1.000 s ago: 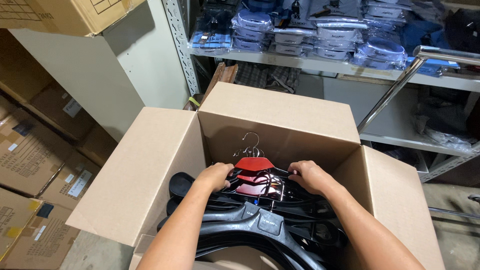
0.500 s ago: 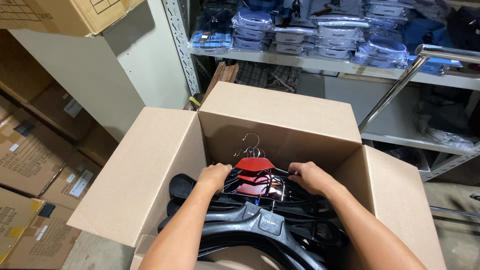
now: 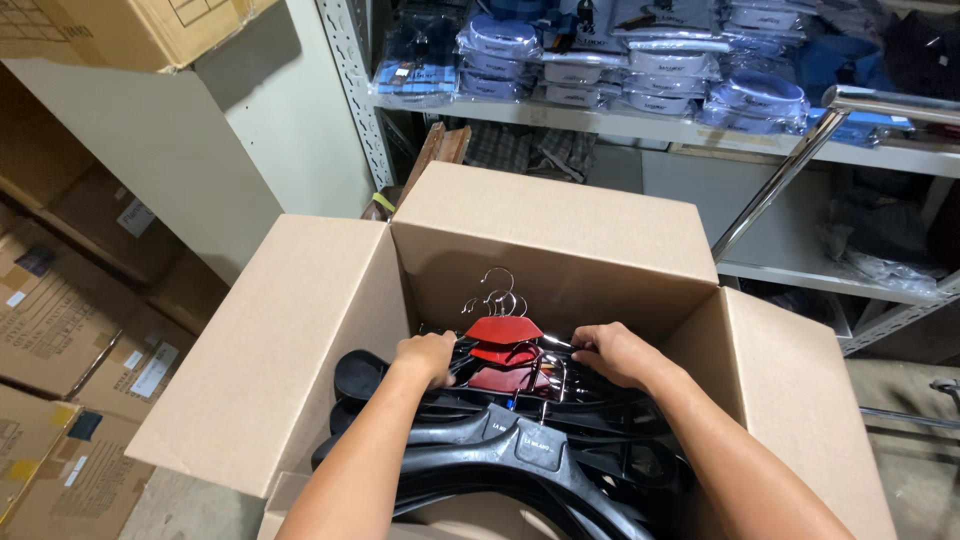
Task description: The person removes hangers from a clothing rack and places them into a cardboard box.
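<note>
Forearms come in from the bottom edge and dive into an open cardboard box [image 3: 300, 340], its four flaps folded outward so nothing blocks the reach. Nearest the camera, a pile of heavy black hangers [image 3: 520, 450] lies flat and overlapping, shoulders fanned one over the other, probably because that is how they pack tightest. Just past them sits a smaller group of hangers with red centre pieces [image 3: 503, 330], their metal hooks [image 3: 497, 290] bunched and pointing up against the far wall of the box, so the whole set can be taken as one bundle. The left hand [image 3: 427, 355] is curled over the left end of that bundle, fingers folded down out of sight among the black bars; it looks closed on them, gripping rather than resting. The right hand [image 3: 610, 352] mirrors it on the right end, knuckles up and fingers wrapped under the bars, so the two hands bracket the red pieces from either side, a hold that would keep a loose stack from sliding apart. Left of the box stand stacked brown cartons [image 3: 70, 330] with labels. Behind it a chrome rail [image 3: 790, 170] slants up to the right, and farthest off a metal shelf [image 3: 640, 125] carries folded shirts in clear plastic bags [image 3: 640, 60].
</note>
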